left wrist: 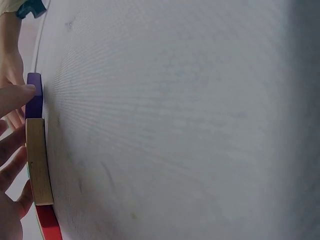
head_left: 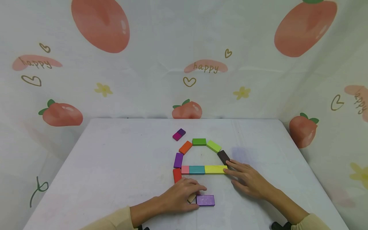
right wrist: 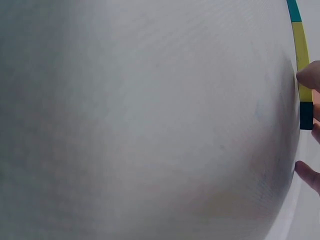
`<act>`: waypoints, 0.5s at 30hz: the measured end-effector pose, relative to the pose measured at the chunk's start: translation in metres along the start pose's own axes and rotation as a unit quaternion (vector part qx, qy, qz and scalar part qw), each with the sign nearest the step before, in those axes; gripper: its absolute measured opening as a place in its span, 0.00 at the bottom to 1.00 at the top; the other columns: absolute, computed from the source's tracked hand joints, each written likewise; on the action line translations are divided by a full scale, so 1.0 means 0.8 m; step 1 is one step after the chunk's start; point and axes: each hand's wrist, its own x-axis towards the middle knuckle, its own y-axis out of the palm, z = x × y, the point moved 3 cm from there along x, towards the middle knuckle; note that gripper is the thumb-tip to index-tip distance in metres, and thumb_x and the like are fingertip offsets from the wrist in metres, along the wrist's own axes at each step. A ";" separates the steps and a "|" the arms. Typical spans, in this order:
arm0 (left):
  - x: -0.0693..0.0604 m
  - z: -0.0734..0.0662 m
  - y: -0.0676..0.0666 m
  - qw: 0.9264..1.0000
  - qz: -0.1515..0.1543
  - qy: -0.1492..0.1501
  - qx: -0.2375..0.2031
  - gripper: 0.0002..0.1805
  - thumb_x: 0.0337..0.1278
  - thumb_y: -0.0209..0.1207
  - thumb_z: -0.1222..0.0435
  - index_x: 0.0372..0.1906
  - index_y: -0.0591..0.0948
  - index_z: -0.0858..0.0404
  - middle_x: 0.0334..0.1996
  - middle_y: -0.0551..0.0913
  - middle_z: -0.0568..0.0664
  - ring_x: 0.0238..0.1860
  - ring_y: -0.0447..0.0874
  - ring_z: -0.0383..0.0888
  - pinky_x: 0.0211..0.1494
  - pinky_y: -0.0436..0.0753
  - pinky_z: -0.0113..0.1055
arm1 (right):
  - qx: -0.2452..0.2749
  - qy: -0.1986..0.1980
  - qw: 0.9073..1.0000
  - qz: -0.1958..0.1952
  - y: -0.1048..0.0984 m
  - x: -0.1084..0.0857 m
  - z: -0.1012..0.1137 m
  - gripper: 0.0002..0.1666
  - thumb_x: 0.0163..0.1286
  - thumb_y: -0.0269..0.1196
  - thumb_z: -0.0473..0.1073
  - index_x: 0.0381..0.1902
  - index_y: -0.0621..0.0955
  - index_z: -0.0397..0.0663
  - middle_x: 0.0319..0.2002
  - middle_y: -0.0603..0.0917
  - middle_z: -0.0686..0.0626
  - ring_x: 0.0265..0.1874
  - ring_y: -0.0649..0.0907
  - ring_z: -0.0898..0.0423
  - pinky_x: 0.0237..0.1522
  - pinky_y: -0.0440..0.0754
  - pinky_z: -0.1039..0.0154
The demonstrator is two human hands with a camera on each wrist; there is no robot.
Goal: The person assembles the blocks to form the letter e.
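My left hand point(head_left: 181, 195) lies low over the blocks, partly covering a bare wooden block point(left wrist: 39, 160) and a red block point(head_left: 177, 175). Its thumb touches the end of a purple block point(head_left: 205, 200), and its other fingers are spread along the wooden block's far side. My right hand point(head_left: 250, 179) has its fingers spread at the right end of a yellow block point(head_left: 215, 170). One fingertip touches that block, and another reaches the lower end of a black block point(head_left: 223, 157). Pink point(head_left: 185, 170) and teal point(head_left: 196, 170) blocks continue the straight row leftward.
Violet point(head_left: 178, 160), orange point(head_left: 185, 147), green point(head_left: 199, 141) and lime point(head_left: 213, 146) blocks form a curve above the row. A magenta block point(head_left: 177, 136) touches a dark purple block point(head_left: 181, 131) farther back. A printed cloth hangs behind the white table point(head_left: 115, 166).
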 end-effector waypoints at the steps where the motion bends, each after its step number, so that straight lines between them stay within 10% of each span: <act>1: 0.000 0.000 0.000 1.000 0.000 -0.001 -0.001 0.28 0.57 0.70 0.55 0.63 0.79 0.51 0.50 0.83 0.37 0.56 0.76 0.36 0.59 0.78 0.38 | 0.000 -0.001 1.000 -0.001 0.000 0.000 0.000 0.34 0.55 0.73 0.40 0.63 0.81 0.55 0.67 0.76 0.45 0.66 0.74 0.44 0.53 0.78 0.44; 15: -0.001 -0.001 -0.001 1.000 -0.004 -0.002 0.002 0.29 0.56 0.70 0.54 0.63 0.79 0.51 0.49 0.83 0.37 0.56 0.76 0.36 0.58 0.78 0.38 | -0.001 0.005 1.000 0.003 -0.001 0.001 0.001 0.34 0.56 0.73 0.40 0.63 0.81 0.56 0.67 0.76 0.45 0.67 0.73 0.44 0.54 0.78 0.44</act>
